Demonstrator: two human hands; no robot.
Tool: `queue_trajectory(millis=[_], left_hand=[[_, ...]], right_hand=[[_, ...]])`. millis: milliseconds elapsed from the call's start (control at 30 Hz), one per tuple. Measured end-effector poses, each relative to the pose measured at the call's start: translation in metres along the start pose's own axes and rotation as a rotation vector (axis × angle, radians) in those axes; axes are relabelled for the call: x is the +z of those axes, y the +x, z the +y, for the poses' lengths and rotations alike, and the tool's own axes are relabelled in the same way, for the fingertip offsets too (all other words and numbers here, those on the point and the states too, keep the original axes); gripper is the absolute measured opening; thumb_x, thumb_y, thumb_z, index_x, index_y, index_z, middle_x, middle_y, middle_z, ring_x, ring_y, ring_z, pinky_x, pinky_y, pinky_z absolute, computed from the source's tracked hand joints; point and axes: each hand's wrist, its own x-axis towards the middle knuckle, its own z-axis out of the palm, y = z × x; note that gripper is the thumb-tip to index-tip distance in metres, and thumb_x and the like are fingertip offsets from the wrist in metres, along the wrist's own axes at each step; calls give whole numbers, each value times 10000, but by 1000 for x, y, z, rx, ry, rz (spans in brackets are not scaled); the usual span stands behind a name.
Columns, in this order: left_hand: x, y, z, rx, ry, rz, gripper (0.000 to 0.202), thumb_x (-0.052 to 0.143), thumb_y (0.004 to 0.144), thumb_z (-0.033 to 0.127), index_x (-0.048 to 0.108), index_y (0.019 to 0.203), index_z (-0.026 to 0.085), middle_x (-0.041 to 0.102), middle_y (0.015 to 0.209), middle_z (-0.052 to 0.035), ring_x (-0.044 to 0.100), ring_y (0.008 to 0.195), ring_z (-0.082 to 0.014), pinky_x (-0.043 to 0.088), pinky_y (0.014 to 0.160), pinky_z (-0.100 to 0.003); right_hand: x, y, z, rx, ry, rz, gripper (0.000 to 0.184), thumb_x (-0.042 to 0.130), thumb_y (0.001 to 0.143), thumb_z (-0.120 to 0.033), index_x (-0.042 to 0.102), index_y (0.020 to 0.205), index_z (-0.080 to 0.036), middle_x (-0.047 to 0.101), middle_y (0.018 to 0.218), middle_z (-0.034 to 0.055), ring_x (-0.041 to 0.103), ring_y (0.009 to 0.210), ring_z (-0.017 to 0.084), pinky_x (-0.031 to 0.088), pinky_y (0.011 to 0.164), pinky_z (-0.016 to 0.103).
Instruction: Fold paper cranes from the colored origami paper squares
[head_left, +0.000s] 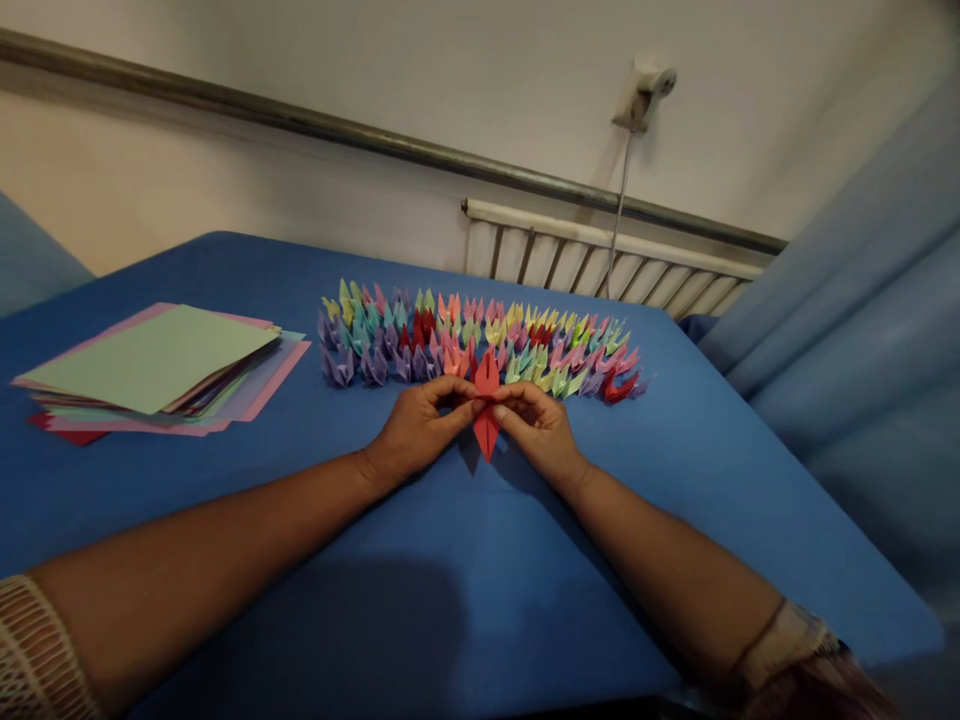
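Right between two bare hands sits a folded piece of red paper (487, 432), long and narrow with pointed ends above and below, a crease running down its lower part. The left hand (431, 418) pinches its left edge between thumb and fingers; the right hand (546, 428) does the same at the right edge — a grip closed on the paper from both sides, at its middle. It is held over the blue counter (615, 560), its shadow just beside it; whether the lower tip touches down, I cannot tell.

Just beyond the red paper stand rows of small folded paper cranes (480, 335) — purple, pink, yellow, green, turquoise, red — packed close and spreading to both sides of it. Well to its left lies a loose stack of coloured sheets (150, 355), pale green on top, with a red corner poking out underneath.

Farther beyond the red paper are a white radiator (517, 250), a metal rail (337, 135) and a wall socket (637, 95) with a cable. Well to its right hangs a blue curtain (862, 350).
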Motion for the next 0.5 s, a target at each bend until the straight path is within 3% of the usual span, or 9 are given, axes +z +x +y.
queue_trajectory(millis=[267,500], left_hand=[[3,1,3,-120,-97,43,223,723,716,368,644,750,162,638,754,-5,584,704,-137,493,714,-277],[7,2,1,-161,-276,127,320,797,614,259,558,809,173,617,735,37,599,670,-100,494,671,-239]], right_hand=[[5,2,-6,3,-42,154,233,713,739,-412,578,706,-225,582,655,-28,526,610,123,461,616,275],[9,3,-5,88,116,115,364,762,675,-413,553,921,-245,621,670,-54,566,596,116,471,597,260]])
